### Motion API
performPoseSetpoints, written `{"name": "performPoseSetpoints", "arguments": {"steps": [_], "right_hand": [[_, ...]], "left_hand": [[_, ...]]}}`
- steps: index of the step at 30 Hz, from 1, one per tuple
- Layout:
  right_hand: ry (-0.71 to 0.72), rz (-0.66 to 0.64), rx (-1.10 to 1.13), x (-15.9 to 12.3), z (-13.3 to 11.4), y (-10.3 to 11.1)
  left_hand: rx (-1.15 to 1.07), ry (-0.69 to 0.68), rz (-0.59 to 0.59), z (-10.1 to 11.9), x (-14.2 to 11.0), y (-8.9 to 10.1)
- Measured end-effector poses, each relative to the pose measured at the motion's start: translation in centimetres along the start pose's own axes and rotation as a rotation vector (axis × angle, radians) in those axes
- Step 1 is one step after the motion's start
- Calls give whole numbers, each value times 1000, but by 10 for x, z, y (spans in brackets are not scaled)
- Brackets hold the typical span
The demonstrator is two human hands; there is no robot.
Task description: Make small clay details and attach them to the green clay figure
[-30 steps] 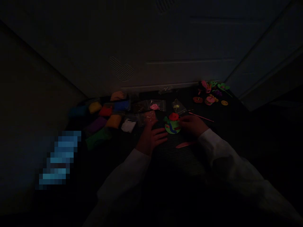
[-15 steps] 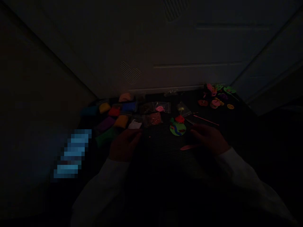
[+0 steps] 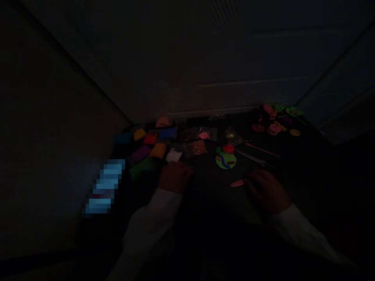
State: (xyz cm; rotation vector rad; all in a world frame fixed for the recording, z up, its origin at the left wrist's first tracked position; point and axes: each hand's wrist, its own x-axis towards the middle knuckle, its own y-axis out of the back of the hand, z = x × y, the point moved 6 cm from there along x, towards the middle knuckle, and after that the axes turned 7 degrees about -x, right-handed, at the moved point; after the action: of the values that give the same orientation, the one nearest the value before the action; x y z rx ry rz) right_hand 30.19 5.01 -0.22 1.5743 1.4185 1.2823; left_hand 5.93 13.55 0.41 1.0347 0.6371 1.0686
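Note:
The whole scene is dim. My left hand (image 3: 175, 177) is low over the dark table, just in front of a white clay pack (image 3: 174, 155). Its fingers are curled together, and whatever is at the tips is hidden. My right hand (image 3: 268, 190) has closed fingers over the handle end of a pink modelling knife (image 3: 236, 183), whose blade points left. Between and beyond the hands lies a round green clay disc (image 3: 225, 160) with a blue wavy strip and brown pieces. A red clay lump (image 3: 228, 148) sits at its upper edge.
Scissors (image 3: 255, 159) and a thin pink stick (image 3: 262, 150) lie right of the disc. Several coloured clay packs (image 3: 140, 154) fill the left side. Finished clay figures (image 3: 275, 128) stand back right. A blurred bright screen (image 3: 105, 187) is at left, with a panel wall behind.
My left hand has moved right, over the spot where a tiny pink bit lay. My right hand has come down and back from beside the disc onto the knife, uncovering the scissors. The view has shifted slightly.

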Motion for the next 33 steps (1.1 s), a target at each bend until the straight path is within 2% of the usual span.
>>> {"name": "performPoseSetpoints", "arguments": {"steps": [4, 6, 8, 11, 14, 20, 23, 30, 33], "right_hand": [[1, -12, 21, 1, -2, 1], [-10, -12, 29, 1, -1, 1], [-17, -12, 36, 0, -1, 1], [-20, -16, 41, 1, -1, 1], [-18, -11, 44, 1, -1, 1], [-18, 15, 56, 1, 0, 2], [-21, 5, 68, 2, 0, 2], [-28, -2, 76, 3, -1, 3], [-30, -6, 64, 2, 1, 2]], "left_hand": [[64, 5, -3, 3, 3, -2], [19, 11, 16, 4, 3, 0], [-116, 58, 79, 4, 0, 6], [-349, 210, 212, 2, -7, 15], [-530, 340, 256, 5, -15, 15], [-924, 366, 302, 16, -19, 3], [-940, 382, 308, 13, -21, 2], [-830, 446, 390, -4, -32, 17], [-839, 441, 404, -7, -35, 17]]}}
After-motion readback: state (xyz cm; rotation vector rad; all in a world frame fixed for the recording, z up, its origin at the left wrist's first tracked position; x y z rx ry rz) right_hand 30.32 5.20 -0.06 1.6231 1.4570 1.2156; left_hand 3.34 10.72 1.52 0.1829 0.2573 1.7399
